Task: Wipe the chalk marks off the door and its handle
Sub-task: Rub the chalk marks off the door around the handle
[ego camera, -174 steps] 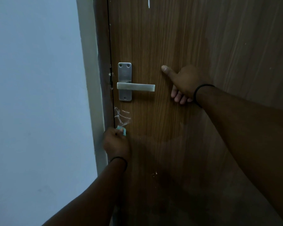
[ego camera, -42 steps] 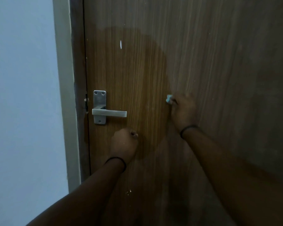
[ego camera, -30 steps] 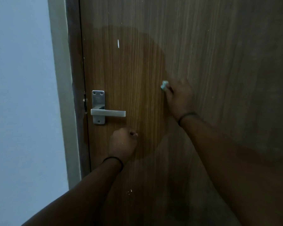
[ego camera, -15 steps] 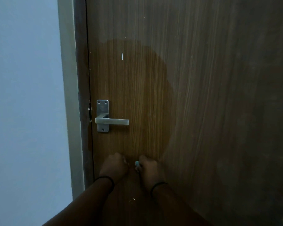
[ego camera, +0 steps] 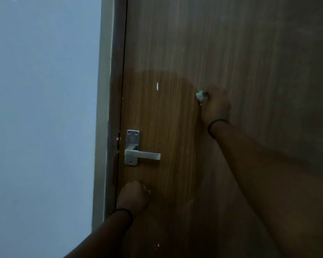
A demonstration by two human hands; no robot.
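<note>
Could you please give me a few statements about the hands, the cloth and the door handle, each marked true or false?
1. The right hand holds a small pale wiping cloth against the door. True.
2. The left hand grips the door handle. False: it is a closed fist below the handle, not touching it.
3. The cloth is above and to the right of the handle. True.
4. The handle's lever points down. False: it lies level, pointing right from its plate.
5. A short white mark shows on the door above the handle. True.
6. Both wrists are bare. False: each wears a thin dark band.
</note>
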